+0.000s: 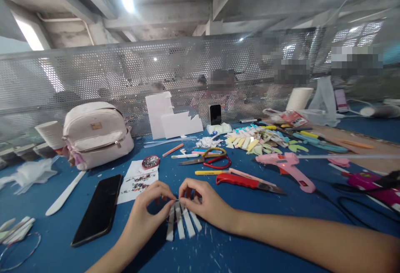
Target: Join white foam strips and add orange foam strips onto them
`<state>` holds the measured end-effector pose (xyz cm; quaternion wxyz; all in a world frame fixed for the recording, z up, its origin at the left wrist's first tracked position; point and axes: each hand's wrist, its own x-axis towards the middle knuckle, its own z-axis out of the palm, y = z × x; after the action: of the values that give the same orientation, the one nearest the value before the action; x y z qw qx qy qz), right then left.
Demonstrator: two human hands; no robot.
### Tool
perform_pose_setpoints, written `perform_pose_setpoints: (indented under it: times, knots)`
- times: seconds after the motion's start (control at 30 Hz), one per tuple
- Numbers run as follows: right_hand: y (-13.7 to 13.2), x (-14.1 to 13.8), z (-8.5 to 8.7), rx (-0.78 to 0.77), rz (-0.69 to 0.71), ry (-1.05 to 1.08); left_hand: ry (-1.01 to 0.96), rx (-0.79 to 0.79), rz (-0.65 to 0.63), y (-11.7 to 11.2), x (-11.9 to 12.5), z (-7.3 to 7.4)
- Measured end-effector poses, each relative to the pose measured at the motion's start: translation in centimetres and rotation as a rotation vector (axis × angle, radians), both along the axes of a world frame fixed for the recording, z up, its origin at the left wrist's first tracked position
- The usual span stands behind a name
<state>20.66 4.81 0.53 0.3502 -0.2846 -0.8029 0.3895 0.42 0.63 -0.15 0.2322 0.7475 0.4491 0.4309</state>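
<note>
**Four white strips (188,221) set out in a fan**

Beneath everything, a smooth blue tabletop (150,256) is strewn with pale specks. A cream, rounded backpack (96,135) is stood upright towards the back left, apparently to leave working room. At near centre, the left hand (148,206) and right hand (208,202) are held close, thumbs and forefingers pinched on a thin piece (176,200), its material too small to tell. A pink plastic glue gun (289,162) is laid at right, presumably within reach. Just below the fingertips, the flat, matte, narrow strips are splayed, perhaps for separate handling.
</note>
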Motion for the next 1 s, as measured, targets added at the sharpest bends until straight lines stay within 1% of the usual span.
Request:
perform_pose_setpoints:
  times: [0.73, 1.0]
  knots:
    - [0.06, -0.05, -0.20, -0.009, 0.021, 0.010, -0.027, -0.016, -0.025, -0.20, 0.16, -0.08]
    - [-0.05, 0.06, -0.14, -0.025, 0.022, 0.025, -0.031, -0.030, -0.015, 0.08, 0.15, -0.09]
